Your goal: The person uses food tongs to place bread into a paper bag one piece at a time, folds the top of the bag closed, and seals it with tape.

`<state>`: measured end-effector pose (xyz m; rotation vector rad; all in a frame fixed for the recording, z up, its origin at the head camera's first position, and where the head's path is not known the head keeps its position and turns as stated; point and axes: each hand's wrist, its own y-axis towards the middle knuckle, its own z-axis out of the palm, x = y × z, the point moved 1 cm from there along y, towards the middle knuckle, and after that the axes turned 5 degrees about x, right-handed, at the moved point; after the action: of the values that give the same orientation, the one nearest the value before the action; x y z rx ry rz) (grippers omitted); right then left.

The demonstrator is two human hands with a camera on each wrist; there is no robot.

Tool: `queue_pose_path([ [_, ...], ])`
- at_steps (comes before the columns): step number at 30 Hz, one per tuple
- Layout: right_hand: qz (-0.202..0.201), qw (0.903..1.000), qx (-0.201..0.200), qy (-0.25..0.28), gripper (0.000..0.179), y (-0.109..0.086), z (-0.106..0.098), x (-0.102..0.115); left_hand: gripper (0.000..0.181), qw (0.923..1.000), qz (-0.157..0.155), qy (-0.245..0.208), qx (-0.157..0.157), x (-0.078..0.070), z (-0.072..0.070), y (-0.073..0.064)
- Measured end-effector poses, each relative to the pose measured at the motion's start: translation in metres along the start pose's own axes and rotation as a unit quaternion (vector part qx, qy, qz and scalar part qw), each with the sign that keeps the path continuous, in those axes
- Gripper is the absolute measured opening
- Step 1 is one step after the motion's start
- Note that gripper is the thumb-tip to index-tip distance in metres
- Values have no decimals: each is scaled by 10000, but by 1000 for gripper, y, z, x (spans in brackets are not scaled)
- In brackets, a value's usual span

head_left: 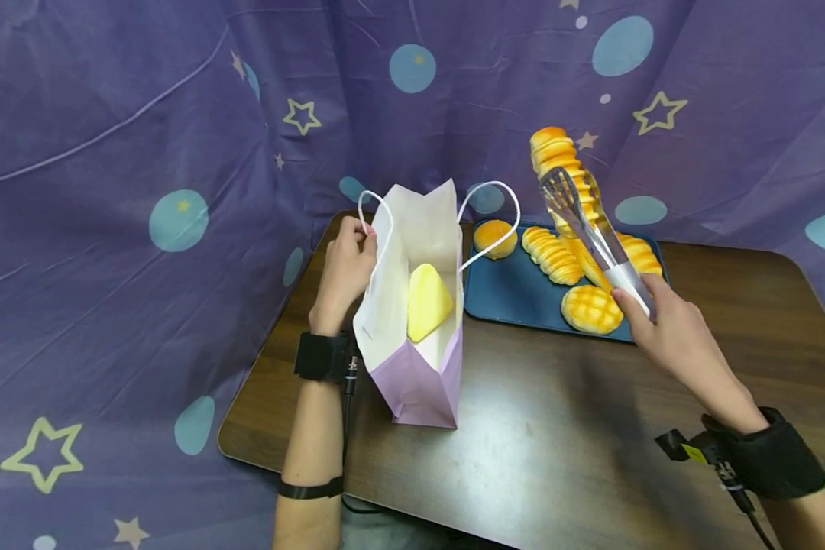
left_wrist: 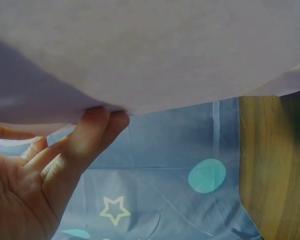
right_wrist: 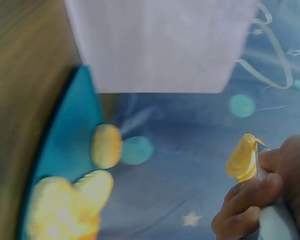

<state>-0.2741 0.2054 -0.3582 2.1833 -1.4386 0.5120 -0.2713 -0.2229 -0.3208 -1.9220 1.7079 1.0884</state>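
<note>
A lilac paper bag [head_left: 426, 397] with a white inside stands upright on the table, its top gaping and a pale yellow wedge-shaped piece [head_left: 428, 304] inside. My left hand [head_left: 347, 267] pinches the bag's left side near the base of a white handle [head_left: 363, 200]; the left wrist view has those fingers at the paper's edge. My right hand [head_left: 684, 328] grips metal tongs [head_left: 594, 241] by the white handle. Between the tongs' ends, a long ridged bread roll [head_left: 553, 149] is held tilted above the tray. In the right wrist view that roll [right_wrist: 242, 157] shows against the curtain.
Right of the bag lies a blue tray [head_left: 509, 302] with a round bun [head_left: 495, 238], a ridged roll [head_left: 551, 256], a criss-cross bun [head_left: 591, 309] and more bread partly behind the tongs. A patterned purple curtain [head_left: 179, 305] hangs behind the wooden table [head_left: 522, 428].
</note>
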Motion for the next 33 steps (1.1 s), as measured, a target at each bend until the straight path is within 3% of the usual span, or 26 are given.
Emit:
queue_pose_path([
  [7, -86, 9996, -187, 204, 45, -5, -21, 29, 19, 10000, 5, -14, -31, -1, -3, -1],
  [14, -466, 9973, -351, 443, 38, -7, -26, 50, 20, 10000, -48, -19, 9, -1, -4, -2],
  [21, -977, 9892, -407, 1012, 29, -13, -26, 74, 19, 10000, -64, -60, 25, -2, -4, -2],
  [33, -1292, 9812, 291, 1406, 22, -12, 0, 95, 20, 9999, -97, -38, 92, -5, -1, -3],
])
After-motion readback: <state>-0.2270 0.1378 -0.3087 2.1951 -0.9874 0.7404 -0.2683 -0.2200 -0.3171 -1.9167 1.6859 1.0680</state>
